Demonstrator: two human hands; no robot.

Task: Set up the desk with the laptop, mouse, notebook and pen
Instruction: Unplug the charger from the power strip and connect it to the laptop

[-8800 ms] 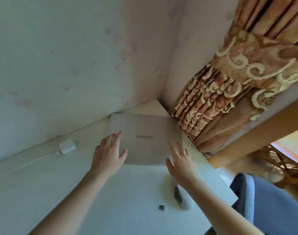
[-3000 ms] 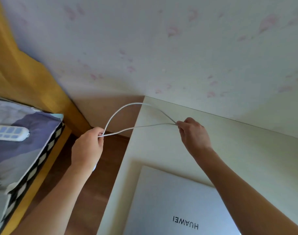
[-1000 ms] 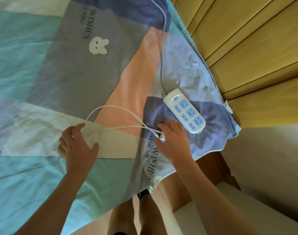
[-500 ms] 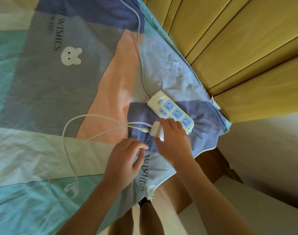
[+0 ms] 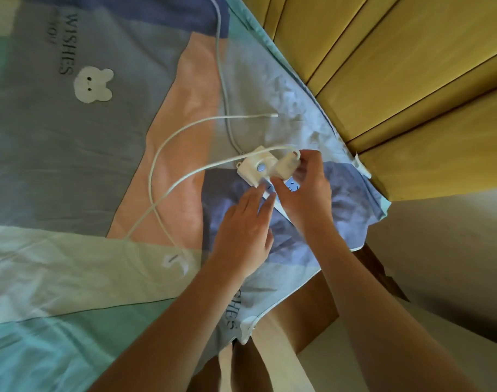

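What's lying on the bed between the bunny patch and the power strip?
In the head view, the strip's grey cord and the loose end of the white charger cable cross the bedspread between the bunny patch and the power strip.

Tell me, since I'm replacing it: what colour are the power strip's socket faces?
Light blue sockets on a white power strip, head view.

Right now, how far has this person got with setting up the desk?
Not far, judging by this view. In hand: the right hand holds the white charger at the power strip on the bedspread, while the left hand steadies the strip. The cable's free end lies loose. Laptop, mouse, notebook and pen are out of sight.
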